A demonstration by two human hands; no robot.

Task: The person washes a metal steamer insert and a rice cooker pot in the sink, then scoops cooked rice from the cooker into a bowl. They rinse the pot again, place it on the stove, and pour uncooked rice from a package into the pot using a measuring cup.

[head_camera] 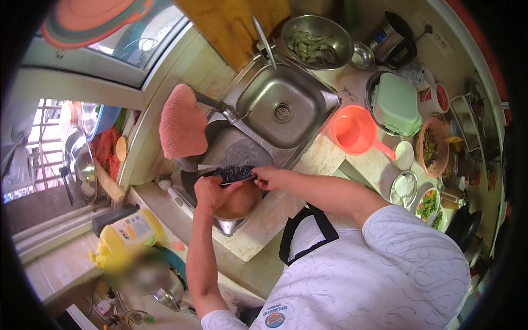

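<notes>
My left hand (211, 192) and my right hand (265, 177) grip opposite sides of a dark, shallow vessel (236, 172), perhaps a pan or dish. It is tilted over the nearer sink basin (220, 140). A thin stream of water (208, 167) runs from the tap onto its wet dark surface. Just below my hands shows a rounded brown surface (237, 202); whether it belongs to a separate pot, I cannot tell. Over the tap's pipe hangs a pink fluffy cloth (183, 123). Part of the vessel is hidden behind my fingers.
The second steel basin (284, 103) adjoins. A steel bowl of raw shrimp (315, 43), a red dipper (354, 130), a green lidded box (395, 98) and an electric kettle (392, 39) stand on the right counter. A yellow jug (132, 231) lies at left.
</notes>
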